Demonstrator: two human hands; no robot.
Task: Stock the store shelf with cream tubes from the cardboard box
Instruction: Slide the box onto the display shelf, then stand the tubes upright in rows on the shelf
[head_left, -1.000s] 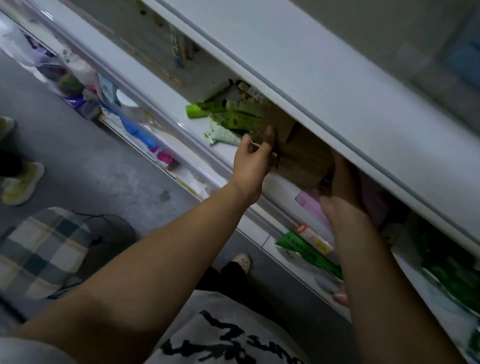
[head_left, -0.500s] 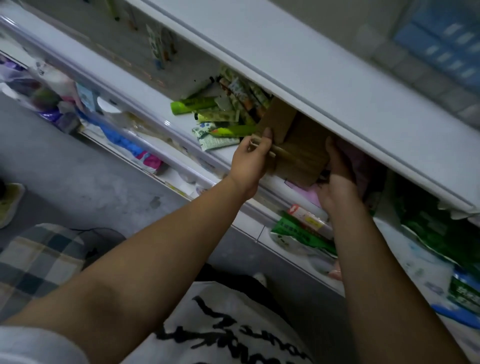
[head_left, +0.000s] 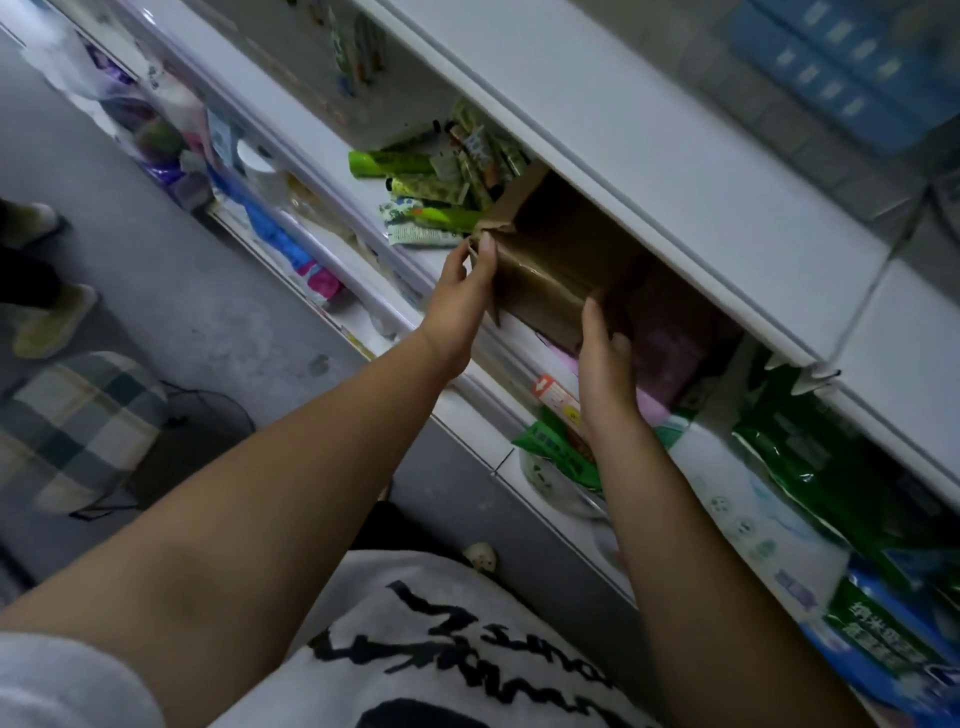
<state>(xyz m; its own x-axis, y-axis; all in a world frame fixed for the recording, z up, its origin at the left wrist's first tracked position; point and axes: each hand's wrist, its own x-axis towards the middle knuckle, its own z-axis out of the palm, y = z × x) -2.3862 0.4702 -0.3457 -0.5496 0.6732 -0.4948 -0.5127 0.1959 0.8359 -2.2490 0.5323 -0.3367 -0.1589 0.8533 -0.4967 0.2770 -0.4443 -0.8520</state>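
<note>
My left hand pinches the flap of the box and my right hand grips its end. The box lies tipped on the shelf beside spilled tubes. Emptying seems nearly done, so next I lift the box clear without sweeping tubes off.

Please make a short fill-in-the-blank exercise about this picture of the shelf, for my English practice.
1. The brown cardboard box rests on the white store ___.
2. The left hand pinches its corner flap and the right hand holds its near edge, so the hands touching it number ___.
3. The green cream tubes lie piled beside the box, on the side of the ___ hand.

Missing words: shelf; two; left.
</note>
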